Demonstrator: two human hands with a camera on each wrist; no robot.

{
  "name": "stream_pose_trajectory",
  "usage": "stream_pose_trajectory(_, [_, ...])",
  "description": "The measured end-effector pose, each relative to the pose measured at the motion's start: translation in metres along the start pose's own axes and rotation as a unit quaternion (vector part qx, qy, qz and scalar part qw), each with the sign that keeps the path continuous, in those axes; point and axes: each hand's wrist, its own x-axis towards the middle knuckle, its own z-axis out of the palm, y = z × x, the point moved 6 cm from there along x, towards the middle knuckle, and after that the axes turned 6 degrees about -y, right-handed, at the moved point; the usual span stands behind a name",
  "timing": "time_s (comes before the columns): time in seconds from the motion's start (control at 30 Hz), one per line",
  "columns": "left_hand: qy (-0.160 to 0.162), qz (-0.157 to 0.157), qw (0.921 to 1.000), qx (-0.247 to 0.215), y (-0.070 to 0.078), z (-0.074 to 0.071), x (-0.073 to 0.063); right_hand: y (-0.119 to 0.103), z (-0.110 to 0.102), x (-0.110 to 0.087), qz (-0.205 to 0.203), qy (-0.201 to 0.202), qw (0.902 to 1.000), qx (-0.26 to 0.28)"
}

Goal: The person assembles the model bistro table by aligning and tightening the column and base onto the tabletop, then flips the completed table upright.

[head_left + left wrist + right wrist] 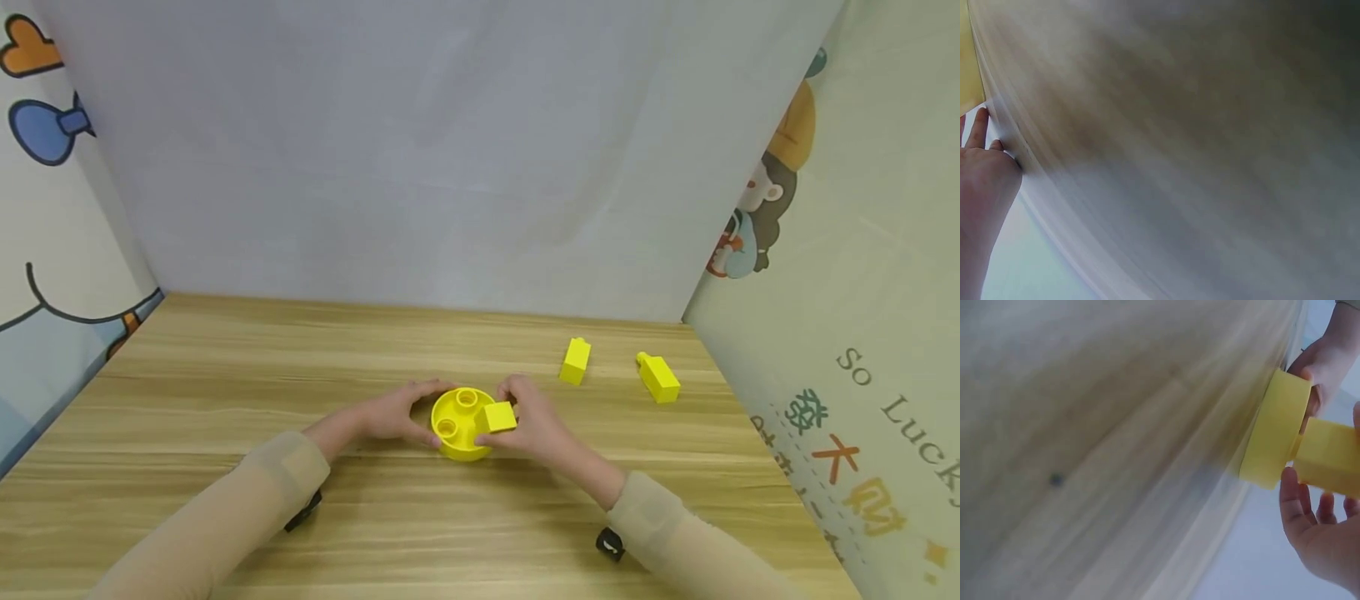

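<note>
Head: on tabletop (450, 533), left grip (390, 417) curls round dish (465, 433); right grip (534, 425), nearer hand, pinches block (500, 417) at dish's right side. Left wrist: dish cropped, contact unclear. Right wrist: block's long axis roughly square to dish, peg (1295, 450) dishward; can't tell if seated.
</note>
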Motion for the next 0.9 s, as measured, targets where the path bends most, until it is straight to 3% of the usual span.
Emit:
stream_pose_trajectory(0.17, [0.000,-0.002,1.0000,-0.003,0.001,-0.001,0.000,0.002,-0.002,0.004,-0.044,-0.097,0.9918,0.070])
stream_pose_trajectory(0.37, [0.000,-0.007,1.0000,0.004,-0.002,-0.001,0.000,-0.002,-0.013,0.003,-0.146,-0.216,0.9544,0.146])
stream_pose_trajectory(0.5, [-0.002,-0.016,0.9999,0.005,-0.004,0.000,-0.001,-0.001,-0.014,0.002,-0.171,-0.257,0.9393,0.151])
stream_pose_trajectory(0.63, [-0.005,-0.021,0.9998,-0.001,-0.004,0.001,-0.001,0.002,-0.012,0.002,-0.151,-0.261,0.9429,0.141])
stream_pose_trajectory(0.9, [-0.004,-0.001,1.0000,0.002,-0.002,-0.001,0.001,0.002,-0.010,0.005,-0.095,-0.198,0.9699,0.106])
